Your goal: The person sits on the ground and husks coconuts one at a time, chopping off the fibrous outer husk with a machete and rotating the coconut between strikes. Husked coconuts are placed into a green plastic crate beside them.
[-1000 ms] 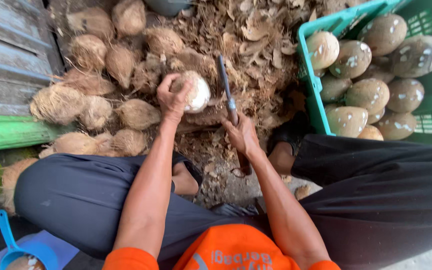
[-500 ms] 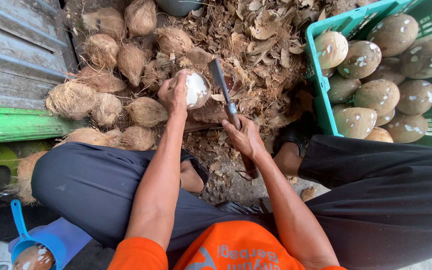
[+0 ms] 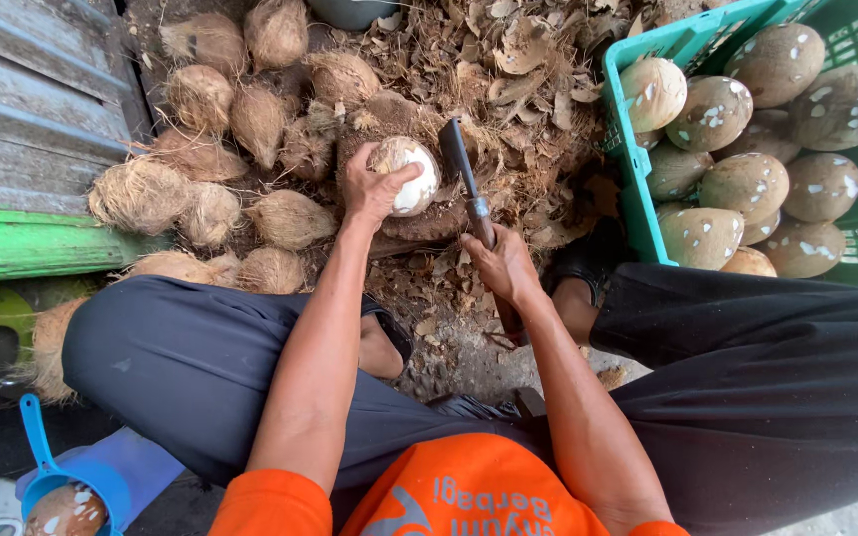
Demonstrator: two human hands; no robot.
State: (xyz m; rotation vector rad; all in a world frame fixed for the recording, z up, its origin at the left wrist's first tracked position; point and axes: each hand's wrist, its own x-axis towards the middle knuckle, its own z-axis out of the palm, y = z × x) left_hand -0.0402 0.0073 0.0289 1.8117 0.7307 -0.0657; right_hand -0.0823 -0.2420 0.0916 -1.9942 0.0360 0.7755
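Head view, looking down past crossed legs in dark trousers [image 3: 201, 367].

Largest item: green plastic crate [image 3: 638, 189] at right, holding peeled brown coconuts flecked white [image 3: 747, 184]. Far centre: bed of dry husk scraps [image 3: 528, 60]. Far left: heap of unhusked fibrous coconuts [image 3: 201, 99], beside a grey slatted board [image 3: 22, 109] with a green edge. Near left corner: blue scoop [image 3: 62, 476] with a shell piece in it.

Work piece: partly pared coconut [image 3: 411, 174], white flesh exposed on its near-right face, resting on a dark block, centre of scene, just far of both hands.

Left hand [image 3: 369, 189]: closed around the coconut's left side, fingers over its top, steadying it.

Right hand [image 3: 503, 268]: clamped on the handle of a cleaver [image 3: 457, 154]. Hands apart, right one nearer the body.

Key relation: blade's long axis runs near-to-far, leaning slightly left, and lies just beside the coconut's right flank; whether the edge touches, cannot tell. Coconut sits left of the blade, left hand nearer it.
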